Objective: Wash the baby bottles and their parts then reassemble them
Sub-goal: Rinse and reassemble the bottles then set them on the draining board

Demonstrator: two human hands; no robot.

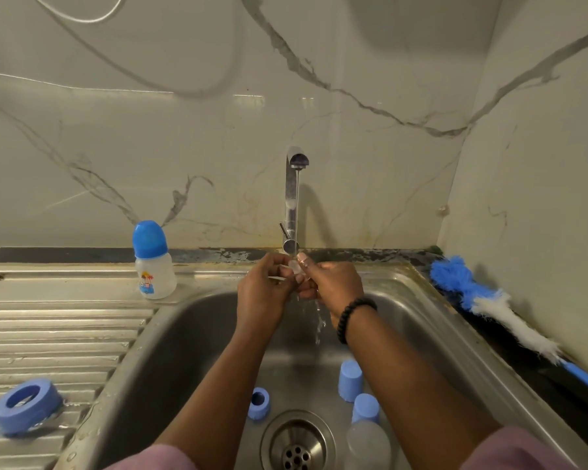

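Both hands hold a small clear teat (294,266) under the running water of the tap (294,198). My left hand (263,291) pinches it from the left and my right hand (330,283) grips it from the right. An assembled baby bottle (153,262) with a blue cap stands on the sink's back left corner. A blue screw ring (28,405) lies on the draining board. In the basin lie a second blue ring (259,403), a blue cap (351,379), and a clear bottle (367,439) with a blue cap (366,407).
The steel sink (190,334) has its drain (297,442) at the near middle. A blue and white bottle brush (496,307) lies on the dark ledge at the right. The ribbed draining board (55,337) stretches to the left. A marble wall stands behind.
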